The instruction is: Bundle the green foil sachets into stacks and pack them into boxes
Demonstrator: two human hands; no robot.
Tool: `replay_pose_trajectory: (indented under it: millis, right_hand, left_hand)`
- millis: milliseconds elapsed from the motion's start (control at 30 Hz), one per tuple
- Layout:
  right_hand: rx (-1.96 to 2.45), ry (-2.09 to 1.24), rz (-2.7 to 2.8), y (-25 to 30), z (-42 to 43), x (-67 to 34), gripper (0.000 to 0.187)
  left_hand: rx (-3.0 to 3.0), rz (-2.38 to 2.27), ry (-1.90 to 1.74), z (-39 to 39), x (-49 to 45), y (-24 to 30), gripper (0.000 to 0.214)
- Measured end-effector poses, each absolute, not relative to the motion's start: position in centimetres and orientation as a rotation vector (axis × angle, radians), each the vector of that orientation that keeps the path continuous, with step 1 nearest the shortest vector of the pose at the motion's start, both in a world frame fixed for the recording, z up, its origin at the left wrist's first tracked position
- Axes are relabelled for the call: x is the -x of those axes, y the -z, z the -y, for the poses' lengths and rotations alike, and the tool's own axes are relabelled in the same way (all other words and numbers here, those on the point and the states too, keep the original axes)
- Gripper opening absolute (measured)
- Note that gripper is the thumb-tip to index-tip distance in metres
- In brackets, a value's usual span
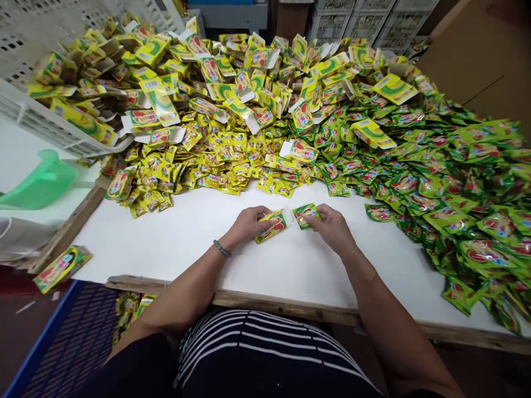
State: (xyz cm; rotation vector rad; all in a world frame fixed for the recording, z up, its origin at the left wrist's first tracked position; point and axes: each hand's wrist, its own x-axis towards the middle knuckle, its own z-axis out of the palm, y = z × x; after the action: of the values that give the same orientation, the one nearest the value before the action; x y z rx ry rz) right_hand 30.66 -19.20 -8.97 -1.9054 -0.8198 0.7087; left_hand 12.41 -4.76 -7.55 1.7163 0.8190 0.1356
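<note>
My left hand (249, 225) is closed round a small yellow and green box (274, 225) whose white end flap stands open toward the right. Between the fingers of my right hand (332, 226) is a green sachet (303, 215) with a red print, held flat. The sachet's left edge is close to the box's open end; a narrow gap shows between them. Both hands are just above the white tabletop (265, 265). Beyond them lie a heap of small yellow sachets (224, 166) and a heap of green sachets (435, 171).
Yellow boxes (257, 72) are piled along the back, spilling from a white plastic crate (25, 110) at left. A green scoop (45, 179) and a wooden strip (68, 226) are at the left side. Below the table edge stands a blue crate (62, 331) with packages inside.
</note>
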Motion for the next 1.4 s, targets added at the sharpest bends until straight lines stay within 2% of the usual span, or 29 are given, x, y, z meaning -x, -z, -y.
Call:
replay_pose_trajectory:
  millis: [133, 367, 767, 1000, 1200, 1400]
  right_hand:
    - [1.641, -0.783, 0.644, 8.9, 17.7, -29.7, 0.044]
    - [1.775, -0.737, 0.799, 8.4, 17.3, -29.7, 0.039]
    - [1.723, -0.910, 0.937, 7.8, 16.1, -29.5, 0.040]
    - [1.747, -0.759, 0.961, 7.4, 16.0, -29.9, 0.039]
    - [1.826, -0.546, 1.249, 5.4, 15.7, -29.5, 0.044]
    - [1.880, -0.623, 1.258, 5.5, 15.1, -28.3, 0.042]
  left_hand:
    - [-1.451, -0.746, -0.237, 4.8, -12.7, 7.8, 0.048]
    - [-1.296, -0.710, -0.251, 4.6, -12.4, 7.5, 0.050]
    - [-1.120, -0.721, -0.327, 4.8, -12.0, 6.6, 0.051]
    - [-0.951, -0.763, -0.348, 4.7, -12.1, 6.6, 0.052]
    - [-0.983, -0.717, -0.335, 4.9, -11.9, 6.1, 0.054]
    - [-1.083, -0.694, -0.398, 5.0, -11.8, 6.1, 0.048]
